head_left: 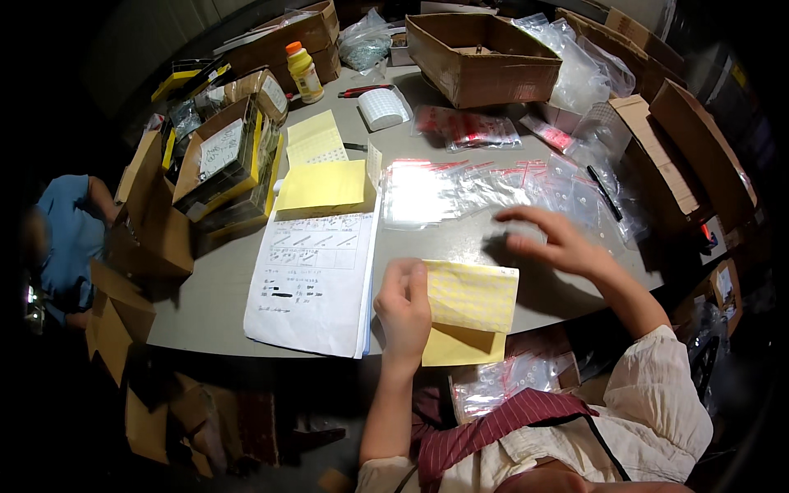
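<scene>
My left hand (403, 306) is closed on the left edge of a yellow sticker sheet (472, 297), which is patterned with rows of small labels. The sheet is folded, and its plain yellow lower part hangs past the table's front edge. To the right, my right hand (552, 240) is raised over the table with its fingers apart and bent, and nothing shows in it. Just beyond it lie clear zip bags (460, 193) with red seal lines, spread in an overlapping row. Some bags on the right bear small round pale stickers.
Left of my hands lies a stack of handwritten papers (308, 287), with a yellow sheet (325, 185) on top. A label roll (382, 108), a yellow bottle (305, 74) and an open carton (481, 62) stand farther back. A black pen (604, 193) lies right. Another person (72, 238) is at far left.
</scene>
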